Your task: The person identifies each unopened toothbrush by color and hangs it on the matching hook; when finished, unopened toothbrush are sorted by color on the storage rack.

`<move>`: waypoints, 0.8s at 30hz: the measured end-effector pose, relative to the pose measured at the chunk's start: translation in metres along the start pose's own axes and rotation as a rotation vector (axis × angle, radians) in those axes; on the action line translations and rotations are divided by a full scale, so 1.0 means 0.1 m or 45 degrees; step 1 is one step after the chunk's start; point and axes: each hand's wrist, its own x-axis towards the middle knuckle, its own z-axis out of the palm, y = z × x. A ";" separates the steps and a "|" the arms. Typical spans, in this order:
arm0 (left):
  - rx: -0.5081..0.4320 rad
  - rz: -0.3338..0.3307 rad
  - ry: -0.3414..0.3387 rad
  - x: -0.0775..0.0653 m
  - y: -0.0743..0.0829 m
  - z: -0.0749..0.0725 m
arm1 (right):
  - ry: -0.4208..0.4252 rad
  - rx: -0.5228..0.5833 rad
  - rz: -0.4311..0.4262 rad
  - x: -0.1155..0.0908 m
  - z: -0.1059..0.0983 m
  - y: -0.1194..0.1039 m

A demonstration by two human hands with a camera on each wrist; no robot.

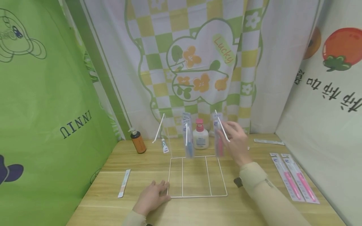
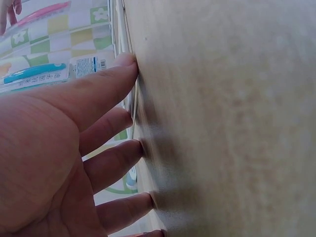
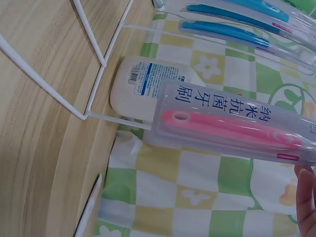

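A white wire display rack [image 1: 195, 196] with prongs at its top stands on the table. My left hand [image 1: 152, 197] rests on the tabletop at the rack's front left corner, its fingers extended in the left wrist view. At the right prong, my right hand [image 1: 236, 141] pinches the upper part of a packaged pink toothbrush [image 3: 227, 128]. This pack hangs upright in the head view; whether the prong passes through its hole cannot be made out. Packaged blue toothbrushes [image 1: 189, 147] hang on the middle prong. The left prong [image 1: 159, 128] bears nothing.
Two packaged pink toothbrushes [image 1: 294, 179] lie at the right. Behind the rack are a pink-capped white pump bottle [image 1: 201, 139] and a toothpaste tube [image 1: 165, 146]. An orange pump bottle [image 1: 138, 142] stands back left. Flat slim packets [image 1: 124, 183] lie on both sides.
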 end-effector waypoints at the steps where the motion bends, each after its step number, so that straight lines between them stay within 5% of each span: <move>1: -0.004 -0.001 0.002 0.00 0.00 0.00 | 0.007 -0.006 0.001 0.01 0.02 0.02; 24: -0.019 -0.005 0.016 0.00 -0.05 0.04 | 0.075 -0.057 0.055 0.07 0.25 0.23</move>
